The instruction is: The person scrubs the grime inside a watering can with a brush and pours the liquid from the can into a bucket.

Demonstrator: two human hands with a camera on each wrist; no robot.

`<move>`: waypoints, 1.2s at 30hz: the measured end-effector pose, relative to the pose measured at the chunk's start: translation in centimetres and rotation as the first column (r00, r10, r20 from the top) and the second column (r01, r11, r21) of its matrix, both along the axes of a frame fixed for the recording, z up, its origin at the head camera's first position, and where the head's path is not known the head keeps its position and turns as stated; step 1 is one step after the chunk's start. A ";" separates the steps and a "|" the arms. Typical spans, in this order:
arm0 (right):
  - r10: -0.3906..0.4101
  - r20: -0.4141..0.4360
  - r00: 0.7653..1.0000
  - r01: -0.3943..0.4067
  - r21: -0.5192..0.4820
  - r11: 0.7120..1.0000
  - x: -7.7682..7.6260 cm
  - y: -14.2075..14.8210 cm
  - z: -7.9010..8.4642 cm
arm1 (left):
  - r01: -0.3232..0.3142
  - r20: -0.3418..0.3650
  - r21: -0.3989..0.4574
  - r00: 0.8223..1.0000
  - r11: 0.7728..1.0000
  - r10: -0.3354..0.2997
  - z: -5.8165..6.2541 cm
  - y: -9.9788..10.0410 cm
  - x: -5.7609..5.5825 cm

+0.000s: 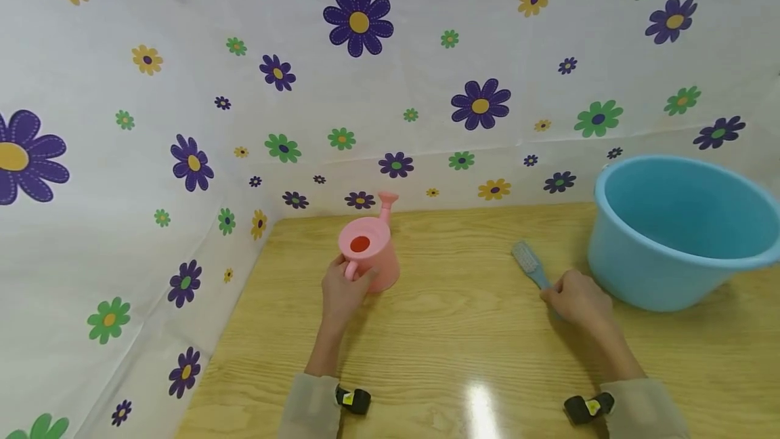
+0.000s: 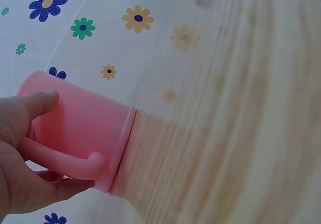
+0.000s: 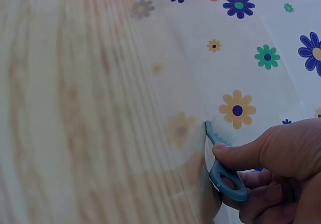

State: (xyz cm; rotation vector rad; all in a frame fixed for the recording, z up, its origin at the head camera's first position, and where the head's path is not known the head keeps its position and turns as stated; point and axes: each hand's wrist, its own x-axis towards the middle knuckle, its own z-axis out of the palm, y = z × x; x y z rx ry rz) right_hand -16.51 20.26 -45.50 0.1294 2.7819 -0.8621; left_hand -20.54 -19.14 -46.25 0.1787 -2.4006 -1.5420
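A pink toy watering can [image 1: 385,266] stands upright on the table, its spout pointing to the back wall and a red-orange opening in its top. My left hand [image 1: 343,293] grips it from the handle side, thumb and fingers spread round the body with the handle [image 2: 65,161] between them. Farther right, my right hand [image 1: 581,302] pinches the handle of a small blue brush [image 1: 527,259] between thumb and fingers. The brush's pale bristled head points away to the back left, low over the table. In the right wrist view the looped handle end [image 3: 228,181] shows below the thumb.
A large light-blue basin [image 1: 658,283] stands at the right, close beside the right hand. The wood-grain table [image 1: 451,344] meets a flower-printed white sheet [image 1: 414,73] at the back and left. Each wrist wears a black camera strap.
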 end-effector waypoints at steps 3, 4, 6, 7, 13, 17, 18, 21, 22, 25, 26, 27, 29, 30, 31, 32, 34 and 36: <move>0.010 -0.002 1.000 -0.010 0.006 1.000 0.0 -0.1 0.0 | -0.020 0.000 0.016 1.000 1.000 0.020 0.0 -0.1 -0.1; 0.014 -0.003 1.000 -0.014 0.011 1.000 0.0 -0.1 0.0 | -0.027 0.002 0.023 1.000 0.999 0.027 0.0 -0.1 -0.1; 0.020 -0.005 1.000 -0.020 0.022 1.000 -0.1 -0.1 -0.1 | -0.038 0.004 0.034 0.999 0.999 0.037 0.0 -0.2 0.0; 0.023 -0.008 1.000 -0.023 0.024 0.999 -0.1 -0.1 -0.2 | -0.042 0.005 0.033 0.999 0.999 0.042 0.0 -0.2 0.0; 0.025 -0.052 0.998 -0.023 0.024 0.999 -0.2 -0.2 -0.3 | -0.048 -0.013 0.025 0.999 0.999 0.049 -0.2 -0.3 0.2; 0.026 -0.074 0.997 -0.024 0.023 0.999 -0.2 -0.3 -0.2 | -0.053 -0.040 0.027 0.998 0.998 0.054 -0.3 -0.3 0.3; 0.025 -0.080 0.996 -0.024 0.020 1.000 -0.2 -0.3 -0.2 | -0.050 -0.051 0.036 0.997 0.998 0.052 -0.3 -0.3 0.3; 0.022 -0.098 0.995 -0.021 0.010 1.000 -0.2 -0.4 -0.2 | -0.028 -0.090 0.066 0.995 0.997 0.034 -0.5 -0.3 0.4; 0.018 -0.103 0.995 -0.017 0.006 1.000 -0.2 -0.4 -0.2 | -0.018 -0.104 0.073 0.994 0.997 0.025 -0.5 -0.3 0.4; 0.010 -0.114 0.993 -0.011 -0.002 1.000 -0.1 -0.5 0.0 | 0.004 -0.127 0.087 0.992 0.996 0.007 -0.5 -0.3 0.4; 0.009 -0.117 0.993 -0.010 -0.006 1.000 -0.1 -0.6 0.0 | 0.008 -0.133 0.092 0.991 0.996 0.004 -0.5 -0.3 0.5; 0.009 -0.121 0.993 -0.010 -0.012 1.000 -0.1 -0.6 0.1 | 0.013 -0.142 0.097 0.990 0.995 0.001 -0.5 -0.2 0.6; 0.007 -0.127 0.992 -0.010 -0.024 1.000 0.0 -0.7 0.2 | 0.024 -0.163 0.109 0.987 0.994 -0.006 -0.3 -0.2 0.8; 0.004 -0.131 0.991 -0.008 -0.029 1.000 0.0 -0.7 0.2 | 0.036 -0.181 0.114 0.983 0.993 -0.015 -0.2 -0.1 0.8; 0.003 -0.135 0.991 -0.007 -0.032 0.999 0.0 -0.8 0.3 | 0.046 -0.197 0.116 0.980 0.992 -0.022 -0.1 0.0 0.9; 0.000 -0.139 0.990 -0.005 -0.034 0.999 0.0 -0.8 0.3 | 0.058 -0.214 0.117 0.976 0.991 -0.032 0.0 0.1 1.0; -0.002 -0.143 0.990 -0.003 -0.035 0.999 0.0 -0.8 0.4 | 0.075 -0.242 0.113 0.969 0.991 -0.046 0.4 0.3 1.0; 0.000 -0.147 0.989 -0.006 -0.040 0.999 0.0 -0.9 0.5 | 0.081 -0.256 0.105 0.965 0.991 -0.052 0.8 0.5 1.1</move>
